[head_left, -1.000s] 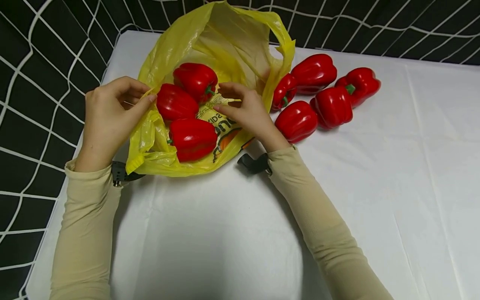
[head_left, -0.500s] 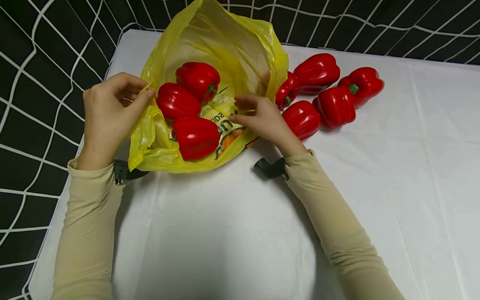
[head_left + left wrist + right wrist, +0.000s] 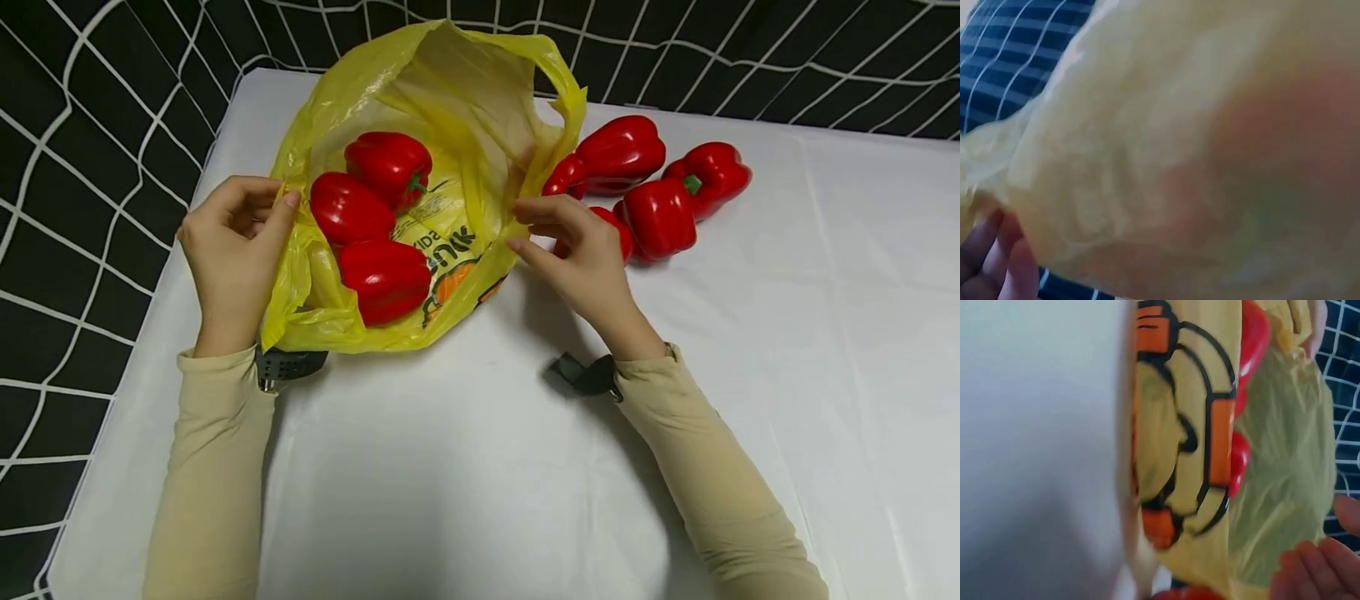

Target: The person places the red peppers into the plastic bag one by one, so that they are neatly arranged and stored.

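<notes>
In the head view a yellow plastic bag [image 3: 480, 100] lies on its side, mouth facing me, with dark lettering and an orange print. Three red bell peppers [image 3: 386, 279] with green stems rest inside it. My left hand [image 3: 236, 258] pinches the bag's left rim between thumb and fingers; the left wrist view shows the fingers [image 3: 1013, 256] against the thin plastic. At the bag's right rim is my right hand [image 3: 588, 262], fingers loosely bent, thumb apart from them. In the right wrist view its fingertips [image 3: 1310, 569] are close to the bag's edge.
Several more red peppers [image 3: 660, 218] lie to the right of the bag, one partly hidden behind my right hand. A white cloth [image 3: 825, 375] covers the table. Black panels with white netting [image 3: 97, 167] border the left and back edges.
My right hand has moved right, from over the bag's mouth to its right rim. The left hand still holds the rim, and the peppers inside stay grouped.
</notes>
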A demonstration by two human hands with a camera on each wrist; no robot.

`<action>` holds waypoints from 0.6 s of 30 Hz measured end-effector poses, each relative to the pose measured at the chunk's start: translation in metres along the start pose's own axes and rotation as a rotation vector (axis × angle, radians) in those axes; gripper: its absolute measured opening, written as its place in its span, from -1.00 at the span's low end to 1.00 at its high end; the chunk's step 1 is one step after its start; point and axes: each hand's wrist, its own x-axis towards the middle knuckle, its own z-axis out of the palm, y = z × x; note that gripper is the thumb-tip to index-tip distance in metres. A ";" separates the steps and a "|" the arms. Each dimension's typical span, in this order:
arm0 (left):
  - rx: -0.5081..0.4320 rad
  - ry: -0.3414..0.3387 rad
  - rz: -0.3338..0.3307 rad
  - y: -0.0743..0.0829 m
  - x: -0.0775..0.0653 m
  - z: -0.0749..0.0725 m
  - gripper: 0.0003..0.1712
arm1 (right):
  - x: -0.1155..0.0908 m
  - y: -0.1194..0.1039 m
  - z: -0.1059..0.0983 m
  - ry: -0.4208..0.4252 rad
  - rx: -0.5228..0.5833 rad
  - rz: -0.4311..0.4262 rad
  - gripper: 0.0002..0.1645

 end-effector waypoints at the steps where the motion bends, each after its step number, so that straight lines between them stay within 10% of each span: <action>1: -0.011 -0.008 -0.019 -0.001 0.000 0.000 -0.78 | -0.004 0.002 -0.003 0.042 -0.010 -0.032 -0.61; 9: -0.314 0.138 -0.168 -0.005 -0.008 0.003 -0.90 | -0.029 0.022 -0.032 0.337 -0.051 -0.156 -0.57; 18: -0.418 0.238 -0.171 -0.007 -0.036 0.003 -0.95 | -0.037 0.040 -0.043 0.317 -0.055 -0.031 -0.38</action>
